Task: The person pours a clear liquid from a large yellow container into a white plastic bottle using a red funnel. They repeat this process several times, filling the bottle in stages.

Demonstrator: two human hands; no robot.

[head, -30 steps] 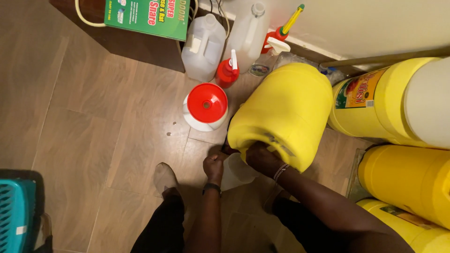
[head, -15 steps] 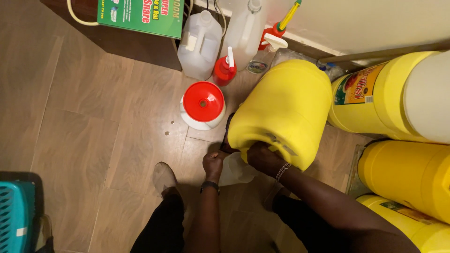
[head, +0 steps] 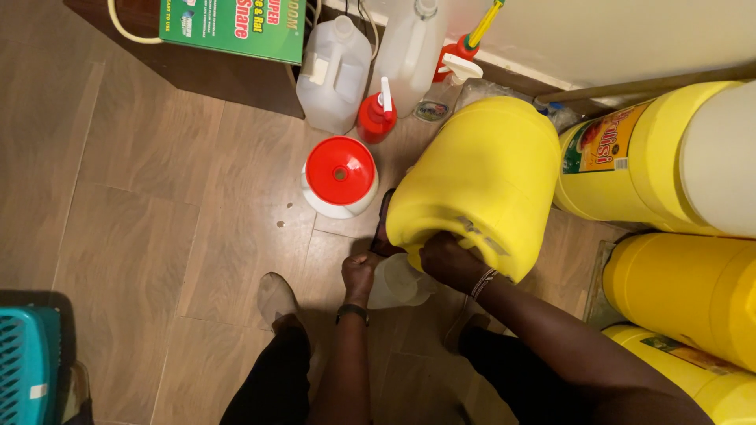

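We hold the tilted yellow jerrycan (head: 480,177) with our right hand (head: 447,260) closed on its near handle end; its long axis runs away from us. Our left hand (head: 360,273), curled shut on the pale container (head: 398,281) below the jerrycan's low end, lies just beside the right.

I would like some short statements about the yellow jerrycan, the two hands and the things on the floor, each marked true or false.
1. The right hand grips the lower end of the tilted yellow jerrycan. True.
2. The left hand rests on the red funnel. False: it is beside a pale container below the jerrycan, apart from the funnel.
3. The red funnel sits on top of a white container. True.
4. The tilted jerrycan is blue. False: it is yellow, like the other jerrycans on the right.
5. A green box lies near the top of the head view. True.
6. The floor is carpeted. False: it looks like wood-patterned tiles.
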